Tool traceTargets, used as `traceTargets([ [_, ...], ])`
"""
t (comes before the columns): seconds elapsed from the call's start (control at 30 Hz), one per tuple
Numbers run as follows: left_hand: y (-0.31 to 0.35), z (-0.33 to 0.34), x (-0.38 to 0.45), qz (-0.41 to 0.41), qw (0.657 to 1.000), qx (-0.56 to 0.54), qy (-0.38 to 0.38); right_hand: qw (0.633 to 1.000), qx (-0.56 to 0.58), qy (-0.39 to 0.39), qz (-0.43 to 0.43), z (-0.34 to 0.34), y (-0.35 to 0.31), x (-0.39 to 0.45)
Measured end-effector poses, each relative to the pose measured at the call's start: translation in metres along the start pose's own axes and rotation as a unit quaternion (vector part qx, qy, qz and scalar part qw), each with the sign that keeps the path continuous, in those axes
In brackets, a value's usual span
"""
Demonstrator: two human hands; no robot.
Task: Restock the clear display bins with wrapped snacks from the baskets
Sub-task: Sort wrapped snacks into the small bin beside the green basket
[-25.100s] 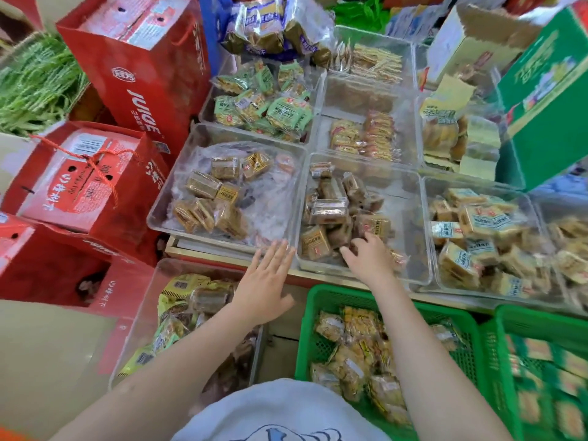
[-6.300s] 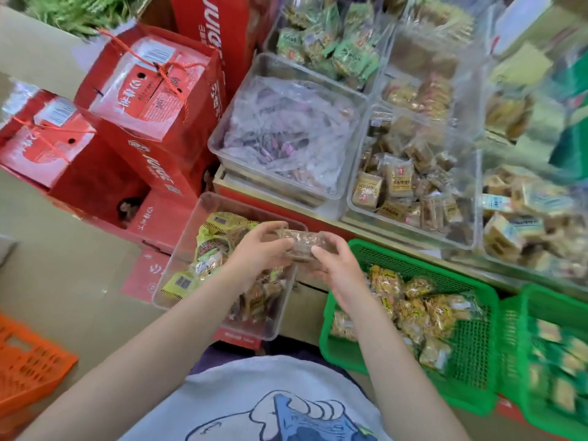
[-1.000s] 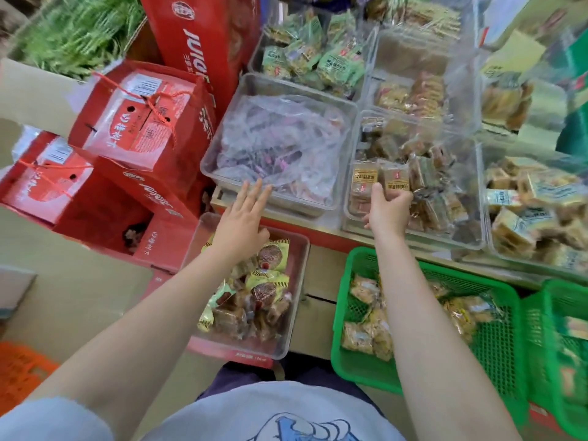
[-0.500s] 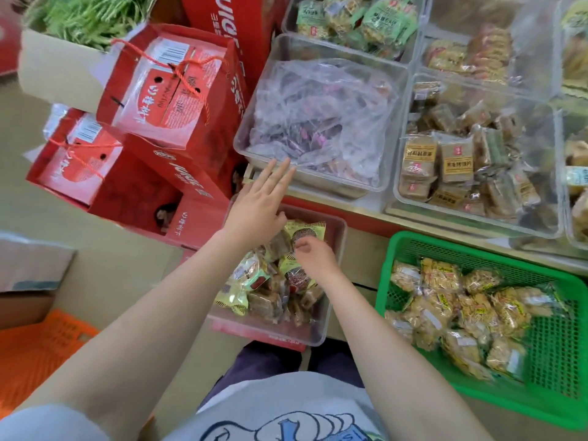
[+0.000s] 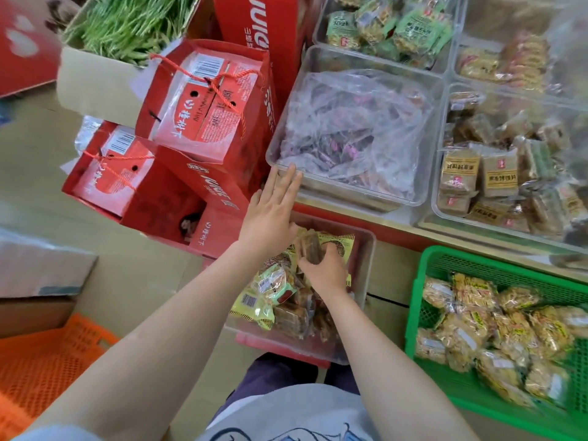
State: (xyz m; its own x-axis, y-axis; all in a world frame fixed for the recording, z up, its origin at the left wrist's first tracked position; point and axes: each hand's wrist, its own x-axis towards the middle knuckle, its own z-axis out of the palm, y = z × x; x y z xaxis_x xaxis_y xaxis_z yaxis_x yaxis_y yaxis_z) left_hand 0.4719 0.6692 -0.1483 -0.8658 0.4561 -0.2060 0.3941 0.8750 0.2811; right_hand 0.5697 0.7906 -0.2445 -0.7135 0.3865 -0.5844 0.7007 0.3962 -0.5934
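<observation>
The right hand (image 5: 323, 272) grips a small brown wrapped snack (image 5: 310, 249), fingers curled round it, just above the low clear tub (image 5: 366, 281) of mixed snacks at the near centre; it looks like a cake bar, though blur hides its print. The left hand (image 5: 270, 214) hovers flat, fingers straight and together, holding nothing, its fingertips at the near left corner of the clear display bin (image 5: 318, 183) lined with crumpled plastic. To do this step well, I would lift the bar clear of the loose yellow-and-green packets (image 5: 264, 297) beneath so none drag out with it, then carry it far and right to the bin of matching brown bars (image 5: 477, 176), laying it label up beside its like rather than dropping it on the pile. The free hand could steady a bin rim. A green basket (image 5: 423, 281) at the near right holds golden wrapped snacks, still well stocked, so much restocking seems left. On the left, red gift cartons (image 5: 203, 109) show "JUICE" in white and Chinese characters too skewed to read with confidence; the brown bars carry yellow labels with small Chinese print.
</observation>
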Motion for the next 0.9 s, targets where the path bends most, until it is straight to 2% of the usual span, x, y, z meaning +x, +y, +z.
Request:
traceTargets([
  [0.1,0.003,-0.001,0.0,-0.007,1.0,-0.024,-0.014,0.975,0.201,-0.029,0.086,-0.031,-0.01,-0.012],
  [0.17,0.006,-0.003,-0.001,-0.01,0.999,-0.039,-0.016,0.929,0.342,-0.042,0.137,-0.053,-0.014,-0.017],
  [0.27,0.006,-0.009,-0.002,-0.012,0.998,-0.054,-0.027,0.852,0.5,-0.066,0.144,-0.083,-0.02,-0.024],
  [0.4,0.01,-0.017,-0.001,-0.016,0.998,-0.048,-0.033,0.825,0.543,-0.085,0.13,-0.117,-0.033,-0.033],
  [0.53,0.027,-0.014,0.001,-0.032,0.999,-0.029,0.004,0.81,0.567,-0.079,0.124,-0.142,-0.041,-0.041],
  [0.63,0.041,-0.008,0.005,-0.007,1.0,-0.024,-0.001,0.793,0.599,-0.051,0.102,-0.171,-0.043,-0.045],
  [0.8,0.076,0.001,0.009,0.012,0.999,-0.034,-0.02,0.773,0.635,-0.006,-0.018,-0.251,-0.055,-0.024],
  [0.9,0.085,0.005,0.012,-0.01,0.999,-0.046,-0.017,0.785,0.618,0.04,-0.019,-0.282,-0.062,0.0],
])
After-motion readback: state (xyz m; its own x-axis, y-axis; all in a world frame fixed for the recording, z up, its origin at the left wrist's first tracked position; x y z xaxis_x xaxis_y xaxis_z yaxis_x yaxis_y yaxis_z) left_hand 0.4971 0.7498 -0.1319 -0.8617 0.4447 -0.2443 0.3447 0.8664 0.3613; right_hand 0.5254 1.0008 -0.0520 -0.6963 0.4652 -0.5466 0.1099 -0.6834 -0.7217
